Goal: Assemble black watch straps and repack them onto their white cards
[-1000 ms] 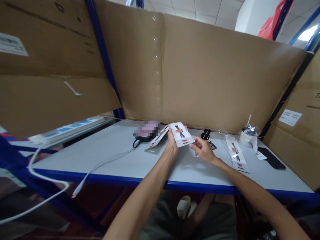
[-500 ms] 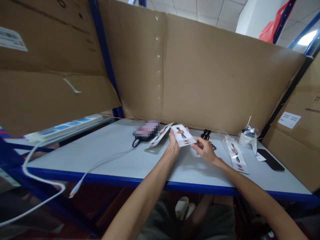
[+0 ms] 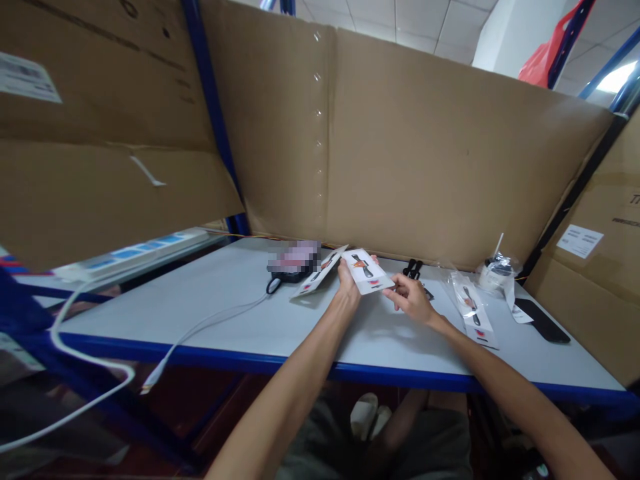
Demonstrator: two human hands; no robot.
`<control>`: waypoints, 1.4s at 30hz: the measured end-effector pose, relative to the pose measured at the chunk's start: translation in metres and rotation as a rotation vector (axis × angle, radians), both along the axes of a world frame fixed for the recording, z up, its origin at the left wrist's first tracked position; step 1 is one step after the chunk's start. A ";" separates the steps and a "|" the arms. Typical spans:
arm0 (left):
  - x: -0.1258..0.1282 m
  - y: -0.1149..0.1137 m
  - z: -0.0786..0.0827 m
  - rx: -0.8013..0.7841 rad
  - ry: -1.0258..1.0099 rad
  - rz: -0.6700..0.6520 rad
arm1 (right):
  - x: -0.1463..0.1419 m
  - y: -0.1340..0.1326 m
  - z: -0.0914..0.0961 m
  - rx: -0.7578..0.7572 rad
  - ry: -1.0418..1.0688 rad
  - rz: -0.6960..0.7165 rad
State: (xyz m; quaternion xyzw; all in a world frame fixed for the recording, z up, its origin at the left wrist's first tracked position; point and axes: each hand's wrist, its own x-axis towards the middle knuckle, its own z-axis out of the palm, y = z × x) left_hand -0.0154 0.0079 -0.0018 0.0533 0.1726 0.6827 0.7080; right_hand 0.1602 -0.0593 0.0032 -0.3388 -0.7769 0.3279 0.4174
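Note:
My left hand (image 3: 347, 285) is closed on two white printed cards: one card (image 3: 367, 271) with a black strap picture faces up, and a second card (image 3: 320, 271) fans out to its left. My right hand (image 3: 411, 298) pinches the near right corner of the upper card, fingers curled. Both hands hover just above the white table (image 3: 240, 320) near its back edge.
A black device (image 3: 293, 267) with a white cable (image 3: 200, 328) lies left of the hands. Black clips (image 3: 411, 269), a bagged card (image 3: 473, 307), a wrapped roll (image 3: 497, 270) and a black flat strap (image 3: 543, 320) lie to the right. Cardboard walls (image 3: 400, 153) surround the table.
The upper card has tilted slightly flatter and my right hand has shifted a little along its near corner. Nothing else on the table moved.

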 end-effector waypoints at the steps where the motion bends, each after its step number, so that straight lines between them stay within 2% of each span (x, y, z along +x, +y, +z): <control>1: -0.001 0.001 -0.001 -0.007 -0.004 -0.004 | 0.000 0.000 0.000 -0.022 0.017 0.008; 5: -0.002 0.004 -0.002 -0.019 -0.006 0.003 | -0.005 0.000 -0.004 -0.145 0.104 0.015; 8: 0.001 0.004 0.001 -0.035 -0.021 0.022 | -0.009 0.001 -0.007 -0.185 0.226 -0.077; 10: 0.004 0.003 0.004 -0.057 -0.031 0.038 | -0.008 0.001 -0.007 -0.100 0.260 -0.169; 12: 0.007 0.001 0.007 -0.068 -0.041 0.050 | -0.007 0.002 -0.008 0.066 0.203 -0.227; 15: 0.010 -0.001 0.009 -0.055 -0.023 0.024 | -0.003 0.003 -0.009 0.335 0.053 -0.261; 18: 0.013 -0.002 0.008 -0.040 0.041 -0.011 | -0.002 0.003 -0.013 0.506 -0.066 -0.272; 23: 0.015 -0.002 0.004 -0.016 0.031 -0.046 | -0.003 0.001 -0.017 0.617 -0.184 -0.286; 27: 0.018 -0.005 0.003 -0.023 0.012 -0.070 | -0.003 -0.001 -0.017 0.729 -0.357 -0.349; 32: 0.023 -0.006 0.001 -0.012 -0.021 -0.071 | -0.003 0.000 -0.019 0.942 -0.553 -0.377; 35: 0.025 -0.006 0.000 -0.018 -0.039 -0.090 | -0.002 0.001 -0.020 1.040 -0.604 -0.378; 42: 0.019 -0.006 -0.001 -0.034 -0.018 -0.135 | -0.003 0.000 -0.017 1.108 -0.635 -0.311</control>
